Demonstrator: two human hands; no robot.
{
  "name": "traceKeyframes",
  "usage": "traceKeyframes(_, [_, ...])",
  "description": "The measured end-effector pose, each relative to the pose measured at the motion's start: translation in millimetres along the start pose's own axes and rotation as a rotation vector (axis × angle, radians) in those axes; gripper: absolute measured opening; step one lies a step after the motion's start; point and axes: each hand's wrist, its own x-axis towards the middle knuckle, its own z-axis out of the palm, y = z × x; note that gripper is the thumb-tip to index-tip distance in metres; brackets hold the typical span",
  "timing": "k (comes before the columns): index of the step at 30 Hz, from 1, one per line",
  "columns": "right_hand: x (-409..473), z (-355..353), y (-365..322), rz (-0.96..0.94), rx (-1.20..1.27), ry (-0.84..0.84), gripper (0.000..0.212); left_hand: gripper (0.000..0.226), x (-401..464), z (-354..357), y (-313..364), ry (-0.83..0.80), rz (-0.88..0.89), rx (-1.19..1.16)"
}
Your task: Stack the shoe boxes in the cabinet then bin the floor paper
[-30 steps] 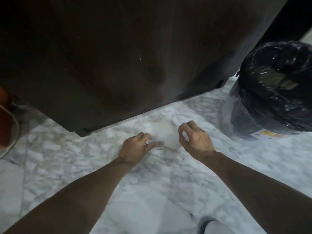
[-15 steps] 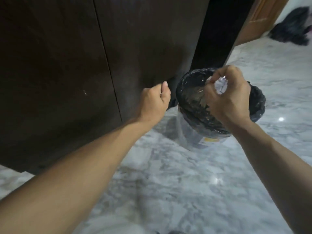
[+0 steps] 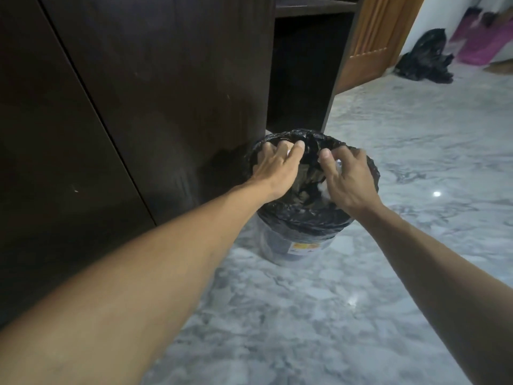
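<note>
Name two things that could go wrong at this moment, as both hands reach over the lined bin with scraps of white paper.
1. The right hand holds crumpled white paper near the rim of the black-bag-lined round bin; released carelessly, it might land on the grey marble floor.
2. The left hand presses at the loose black liner's far edge; the liner could slip inward, or the bin might tip toward the dark wooden cabinet.

The round bin (image 3: pixel 294 245) has a clear grey plastic wall with a yellow and orange label, and its crinkled liner bag (image 3: pixel 305 220) is glossy black. White crumpled paper (image 3: pixel 324 190) shows inside. The tall wooden cabinet (image 3: pixel 166 93) is dark brown; the polished marble floor (image 3: pixel 361 301) is grey with white veining.
</note>
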Motion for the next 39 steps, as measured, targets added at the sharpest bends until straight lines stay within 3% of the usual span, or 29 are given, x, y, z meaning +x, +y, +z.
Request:
traceKeyframes(5, [1.8,3.3,10.1,-0.116,-0.006,0.003,0.041,0.066,7.1,5.1,2.5,0.008,-0.087,-0.001])
traceKeyframes(9, [2.3,6.5,13.6,-0.115,0.033,0.042,0.043,0.072,12.5,1.3,11.8,0.168,-0.133,-0.207])
traceKeyframes(12, [-6.5,2.7,11.6,-0.134,0.027,0.11,0.031,0.069,12.5,-1.2,14.3,0.243,-0.158,-0.413])
traceKeyframes(14, [-19.3,-2.1,10.4,-0.166,0.017,0.129,0.025,0.053,5.3,-1.3,9.1,0.331,-0.06,-0.342])
traceKeyframes(17, [-45.0,-10.1,12.1,-0.192,-0.056,0.155,0.029,0.022,-15.7,4.9,-17.1,0.445,0.286,-0.08])
traceKeyframes(19, [-60.7,-14.5,12.7,-0.13,-0.152,0.127,0.039,0.026,-40.1,12.7,-36.0,0.478,0.439,0.067])
traceKeyframes(22, [-79.2,-13.8,11.3,0.073,-0.291,-0.052,0.074,0.067,-71.2,21.2,-55.7,0.385,0.391,0.255])
traceKeyframes(25, [-81.7,-8.1,11.1,0.119,-0.329,-0.077,0.092,0.099,-73.6,22.8,-63.6,0.189,0.269,0.384])
traceKeyframes(39, [-34.0,3.8,10.6,0.153,-0.302,-0.076,0.092,0.09,-22.2,-11.1,-32.8,-0.151,0.018,0.493])
